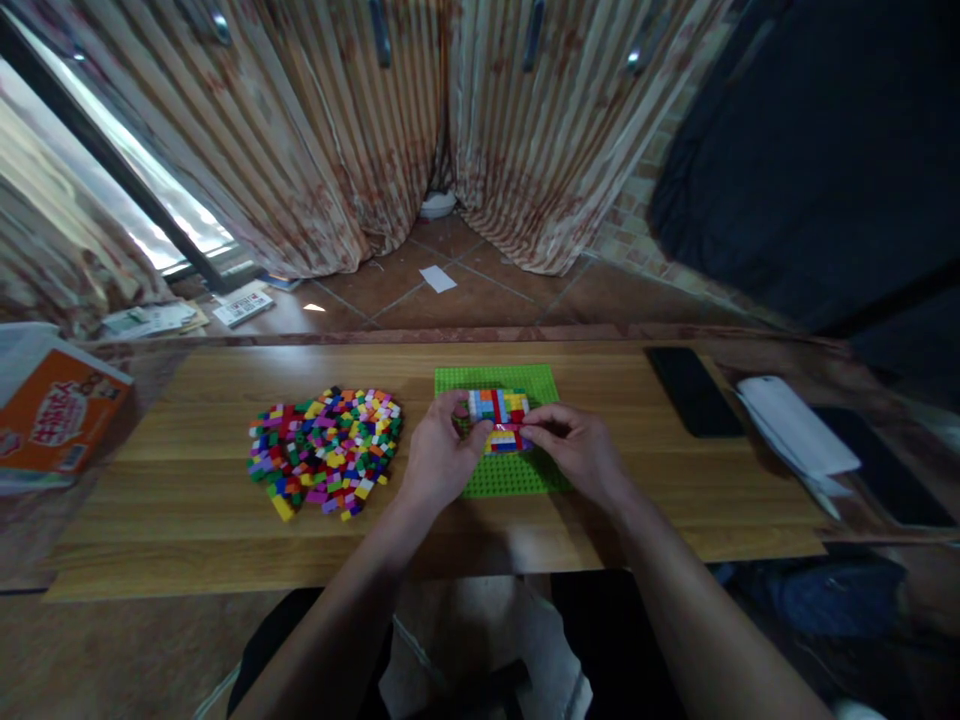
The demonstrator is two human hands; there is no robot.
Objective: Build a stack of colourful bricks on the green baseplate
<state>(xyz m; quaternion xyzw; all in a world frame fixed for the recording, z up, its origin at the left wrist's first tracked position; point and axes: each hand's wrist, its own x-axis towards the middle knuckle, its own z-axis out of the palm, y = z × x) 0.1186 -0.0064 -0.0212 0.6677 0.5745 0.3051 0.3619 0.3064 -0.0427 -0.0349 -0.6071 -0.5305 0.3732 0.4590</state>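
Observation:
Both hands meet over a small block of joined toy bricks point(497, 403) in white, orange, red, blue and yellow, above a green studded baseplate point(517, 480). My left hand point(444, 450) grips its left side, thumb on the near edge and fingers curled behind. From the right, my right hand point(581, 450) pinches with thumb and forefinger at the block's near right part, by a pinkish-red strip. The fingers cover part of the block, and I cannot tell whether it rests on the baseplate or is held just above it.
Left of the baseplate lies a heap of loose coloured bricks point(330, 450) on the wooden table point(210, 540). A black phone point(695, 391) sits at the table's right, with a white object point(799, 425) beyond it. An orange and white box point(64, 410) stands at the far left.

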